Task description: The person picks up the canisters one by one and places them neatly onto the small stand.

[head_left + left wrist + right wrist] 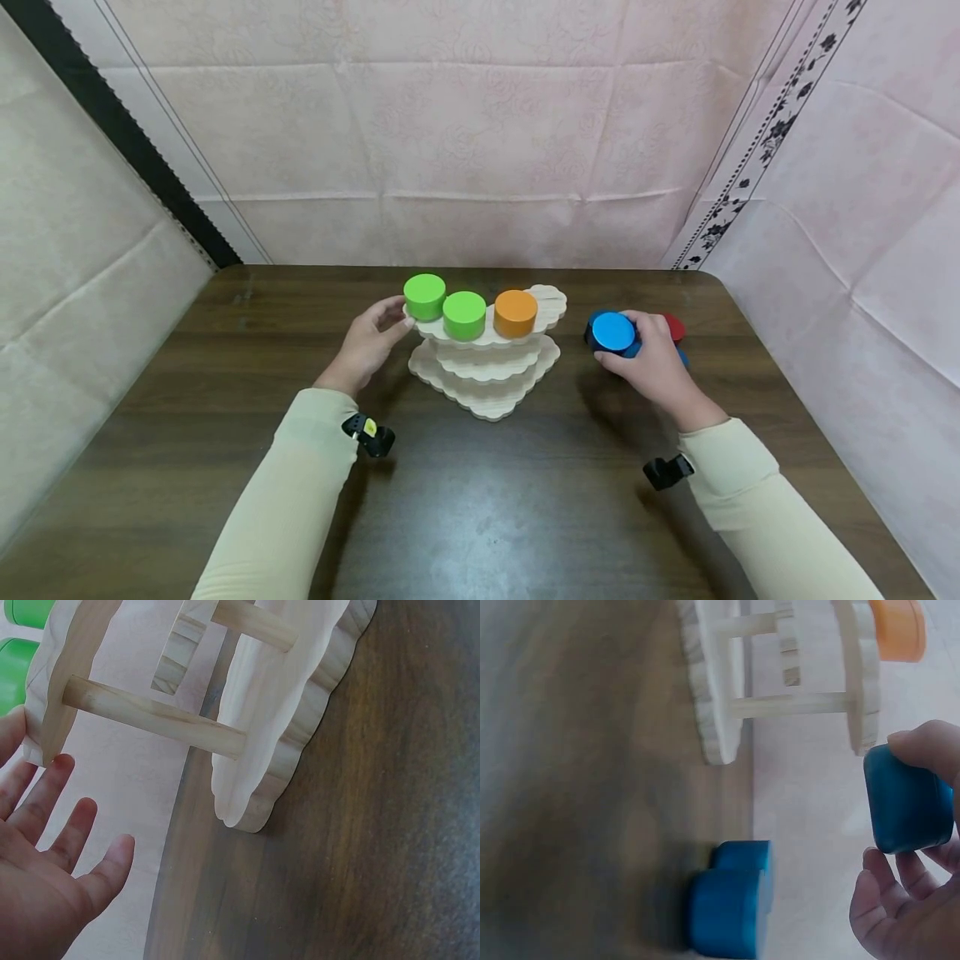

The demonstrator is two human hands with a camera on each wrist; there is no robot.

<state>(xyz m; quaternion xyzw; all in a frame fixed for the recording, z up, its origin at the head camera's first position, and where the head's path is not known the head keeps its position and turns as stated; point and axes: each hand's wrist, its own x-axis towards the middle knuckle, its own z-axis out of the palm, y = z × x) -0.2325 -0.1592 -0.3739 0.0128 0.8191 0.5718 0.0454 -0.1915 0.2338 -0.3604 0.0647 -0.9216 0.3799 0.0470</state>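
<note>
A pale wooden tiered stand [487,398] with scalloped, cloud-like shelves joined by dowels stands at the table's middle. On its top shelf sit two green cylinders [464,316] and one orange cylinder [515,313]. My left hand [367,346] pinches the left edge of that shelf, thumb above and a fingertip beneath; its other fingers spread loosely below. To the right of the stand, my right hand [660,367] grips a blue cylinder [907,799] between thumb and fingers, raised above the tabletop. More blue cylinders [724,915] rest on the table beneath it, partly hidden by the hand in the head view.
A red piece [675,328] shows just behind my right hand. The dark wooden table [480,500] ends at a cloth-covered wall [480,167], with cloth sides at left and right. Each wrist carries a small black camera.
</note>
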